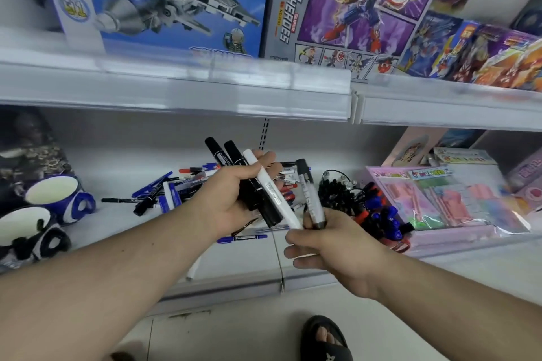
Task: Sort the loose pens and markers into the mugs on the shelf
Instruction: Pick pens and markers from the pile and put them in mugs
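Note:
My left hand [234, 199] grips a bundle of markers: two black ones [223, 152] and a white one [271, 193], held above the lower shelf. My right hand [331, 243] pinches a grey marker with a black cap [309, 190] by its lower end, just right of the bundle. A loose pile of blue, red and black pens [173, 184] lies on the shelf behind my hands. Two mugs stand at the far left: a blue and white one [58, 193] and a black and white one [26, 231], both looking empty.
A heap of blue, red and black capped markers [378, 214] lies right of my hands. Pink stationery packs [440, 199] fill the shelf's right side. Toy boxes [176, 0] stand on the upper shelf, whose edge [205, 91] overhangs. My sandalled foot [325, 340] is on the floor.

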Available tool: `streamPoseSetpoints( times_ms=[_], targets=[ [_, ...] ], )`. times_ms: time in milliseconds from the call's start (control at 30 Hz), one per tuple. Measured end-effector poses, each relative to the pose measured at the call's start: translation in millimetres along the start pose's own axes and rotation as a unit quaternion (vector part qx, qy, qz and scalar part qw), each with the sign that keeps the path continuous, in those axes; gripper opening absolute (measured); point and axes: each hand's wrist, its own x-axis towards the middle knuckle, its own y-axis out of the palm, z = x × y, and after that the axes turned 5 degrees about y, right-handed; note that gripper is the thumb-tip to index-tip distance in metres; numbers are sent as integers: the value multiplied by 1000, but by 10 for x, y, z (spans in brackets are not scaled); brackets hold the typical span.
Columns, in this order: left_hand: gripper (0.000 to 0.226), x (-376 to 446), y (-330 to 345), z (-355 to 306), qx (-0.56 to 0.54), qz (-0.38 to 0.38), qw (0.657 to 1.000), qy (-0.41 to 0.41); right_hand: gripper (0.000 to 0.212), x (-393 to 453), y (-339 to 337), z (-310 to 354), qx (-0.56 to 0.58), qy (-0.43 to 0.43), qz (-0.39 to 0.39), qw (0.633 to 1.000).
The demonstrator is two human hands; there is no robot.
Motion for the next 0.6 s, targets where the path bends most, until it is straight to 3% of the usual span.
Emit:
streamPoseSetpoints(
  times_ms=[133,333,467,600],
  targets=[
    [18,-32,-126,-71,18,-27,999,0,30,26,-9,-34,28,-50,-73,996],
    [12,-87,-278,-147,150,-81,984,-41,17,60,-55,20,37,-110,-123,986],
    [10,-45,-365,-39,238,-93,964,-66,8,167,-207,49,-45,-132,-173,975],
    [11,81,-291,0,259,-94,960,-55,6,407,-725,144,-160,-147,-296,930]
  ],
)
